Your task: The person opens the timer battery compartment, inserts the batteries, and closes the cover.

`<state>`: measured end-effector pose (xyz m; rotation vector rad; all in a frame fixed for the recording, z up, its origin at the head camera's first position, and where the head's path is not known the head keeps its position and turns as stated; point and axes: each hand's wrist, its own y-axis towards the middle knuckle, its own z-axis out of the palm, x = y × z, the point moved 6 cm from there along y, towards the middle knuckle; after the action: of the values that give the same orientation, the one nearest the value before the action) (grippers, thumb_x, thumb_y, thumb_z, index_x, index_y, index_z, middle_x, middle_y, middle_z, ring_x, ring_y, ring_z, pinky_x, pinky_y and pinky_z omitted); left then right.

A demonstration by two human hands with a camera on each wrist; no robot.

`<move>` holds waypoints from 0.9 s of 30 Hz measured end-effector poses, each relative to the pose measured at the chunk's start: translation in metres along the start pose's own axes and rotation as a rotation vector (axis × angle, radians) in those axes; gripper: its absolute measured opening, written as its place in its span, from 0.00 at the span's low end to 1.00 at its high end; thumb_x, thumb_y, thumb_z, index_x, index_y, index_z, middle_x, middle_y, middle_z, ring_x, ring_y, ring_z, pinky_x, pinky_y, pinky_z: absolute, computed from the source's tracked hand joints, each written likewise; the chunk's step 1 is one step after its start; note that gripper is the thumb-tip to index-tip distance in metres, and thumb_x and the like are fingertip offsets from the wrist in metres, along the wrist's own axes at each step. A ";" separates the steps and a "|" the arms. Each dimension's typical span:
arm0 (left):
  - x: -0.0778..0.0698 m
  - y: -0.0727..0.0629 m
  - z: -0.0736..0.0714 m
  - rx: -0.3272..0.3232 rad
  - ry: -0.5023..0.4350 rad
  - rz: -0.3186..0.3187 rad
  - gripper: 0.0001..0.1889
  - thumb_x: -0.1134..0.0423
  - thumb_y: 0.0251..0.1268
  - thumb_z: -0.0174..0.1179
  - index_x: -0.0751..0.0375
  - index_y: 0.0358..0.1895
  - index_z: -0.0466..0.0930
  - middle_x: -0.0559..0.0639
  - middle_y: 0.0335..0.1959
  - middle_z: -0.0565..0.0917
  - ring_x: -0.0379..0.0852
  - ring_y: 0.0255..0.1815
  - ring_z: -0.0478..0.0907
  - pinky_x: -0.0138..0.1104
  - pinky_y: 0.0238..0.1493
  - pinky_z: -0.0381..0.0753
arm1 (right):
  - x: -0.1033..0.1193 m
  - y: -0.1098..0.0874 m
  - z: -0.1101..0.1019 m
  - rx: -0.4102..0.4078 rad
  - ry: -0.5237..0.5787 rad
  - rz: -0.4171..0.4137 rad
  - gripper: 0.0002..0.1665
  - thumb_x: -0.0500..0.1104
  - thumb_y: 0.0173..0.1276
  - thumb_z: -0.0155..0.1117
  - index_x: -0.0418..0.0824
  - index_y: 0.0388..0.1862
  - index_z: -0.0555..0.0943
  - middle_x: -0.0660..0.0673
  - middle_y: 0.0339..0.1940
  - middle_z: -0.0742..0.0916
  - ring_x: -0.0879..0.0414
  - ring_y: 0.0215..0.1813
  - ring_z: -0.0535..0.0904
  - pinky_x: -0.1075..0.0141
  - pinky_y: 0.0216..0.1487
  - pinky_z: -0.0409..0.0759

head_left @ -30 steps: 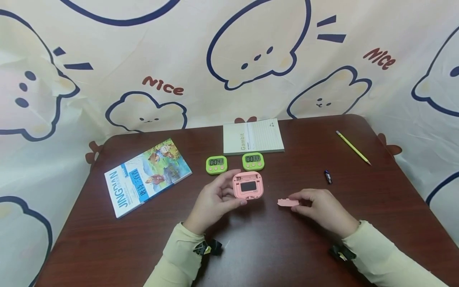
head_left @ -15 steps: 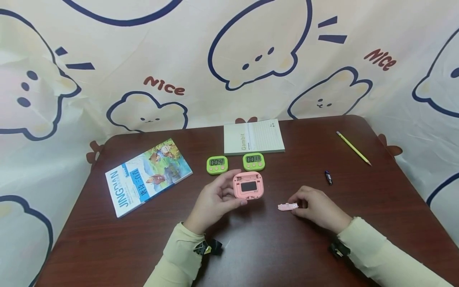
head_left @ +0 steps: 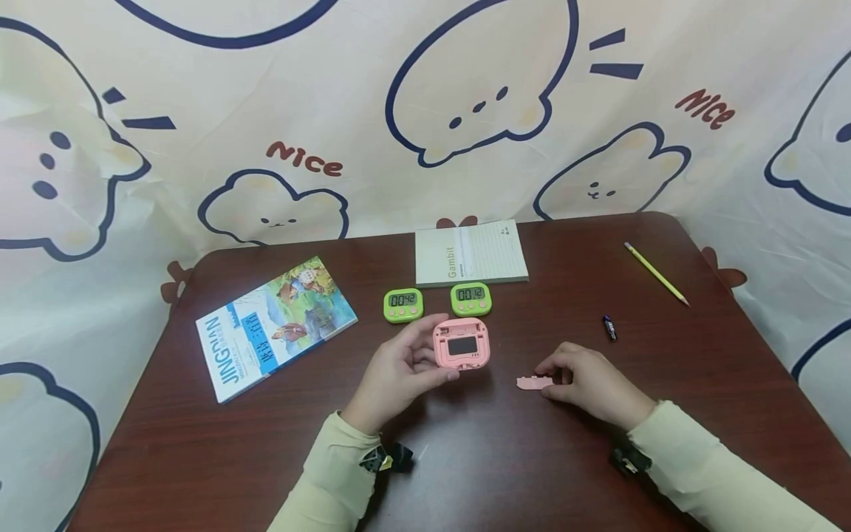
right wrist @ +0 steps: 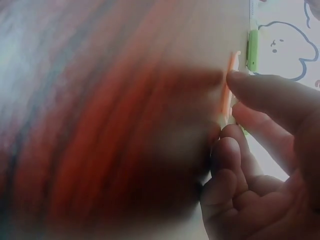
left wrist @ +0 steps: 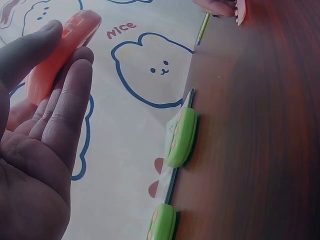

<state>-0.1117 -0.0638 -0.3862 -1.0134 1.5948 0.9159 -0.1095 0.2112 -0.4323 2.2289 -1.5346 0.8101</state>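
Note:
My left hand [head_left: 392,377] holds a pink digital timer [head_left: 462,344] between thumb and fingers, its back facing me with the battery compartment uncovered. The left wrist view shows this timer [left wrist: 67,52] edge-on, gripped above the table. To the right, my right hand [head_left: 592,380] pinches one end of a small pink battery cover [head_left: 530,383] low over the tabletop. In the right wrist view the cover [right wrist: 230,87] appears as a thin strip at the thumb and fingertips. A small dark battery [head_left: 609,328] lies beyond the right hand.
Two green timers [head_left: 402,306] with lit digits stand just behind the pink one. Behind them lies a pale notebook [head_left: 470,253]. A colourful book [head_left: 276,329] is at the left and a yellow pencil [head_left: 656,274] at the back right of the brown table [head_left: 219,451].
My right hand has lowered the battery cover slightly toward the table and turned it a little. The left hand keeps the pink timer nearly still. Digits on the green timers have advanced.

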 end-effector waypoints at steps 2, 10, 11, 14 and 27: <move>0.000 0.000 0.000 0.001 -0.003 0.000 0.38 0.70 0.54 0.75 0.55 0.70 0.71 0.51 0.45 0.85 0.45 0.40 0.85 0.35 0.43 0.87 | 0.000 -0.001 -0.001 -0.013 0.003 -0.003 0.13 0.38 0.57 0.78 0.48 0.41 0.88 0.57 0.33 0.80 0.63 0.33 0.73 0.69 0.32 0.75; 0.000 0.000 0.002 0.013 -0.018 0.012 0.38 0.71 0.55 0.74 0.60 0.71 0.70 0.52 0.45 0.84 0.45 0.40 0.85 0.36 0.43 0.87 | -0.008 -0.004 -0.012 -0.099 -0.003 0.014 0.13 0.41 0.58 0.78 0.47 0.42 0.87 0.56 0.36 0.82 0.61 0.34 0.74 0.69 0.32 0.75; 0.000 0.000 0.001 0.011 -0.018 0.013 0.38 0.71 0.55 0.75 0.60 0.71 0.70 0.52 0.45 0.84 0.45 0.40 0.85 0.36 0.43 0.87 | -0.009 -0.004 -0.014 -0.105 -0.006 0.019 0.13 0.41 0.58 0.78 0.47 0.43 0.87 0.56 0.36 0.82 0.61 0.34 0.74 0.69 0.33 0.75; -0.001 -0.001 0.001 0.009 -0.017 0.018 0.38 0.70 0.55 0.75 0.59 0.70 0.70 0.51 0.46 0.84 0.45 0.41 0.85 0.36 0.44 0.87 | -0.015 -0.005 -0.022 -0.115 -0.020 0.041 0.14 0.41 0.59 0.77 0.46 0.45 0.86 0.55 0.36 0.82 0.59 0.35 0.73 0.68 0.33 0.75; -0.004 -0.002 0.001 0.006 -0.001 -0.001 0.39 0.68 0.54 0.76 0.54 0.71 0.70 0.50 0.45 0.85 0.45 0.40 0.85 0.34 0.43 0.87 | -0.055 -0.001 -0.059 -0.225 -0.044 0.134 0.19 0.42 0.63 0.75 0.40 0.51 0.84 0.48 0.37 0.82 0.52 0.37 0.74 0.64 0.36 0.74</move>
<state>-0.1093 -0.0628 -0.3828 -1.0094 1.5947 0.9110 -0.1393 0.2853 -0.4190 2.0121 -1.7181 0.5940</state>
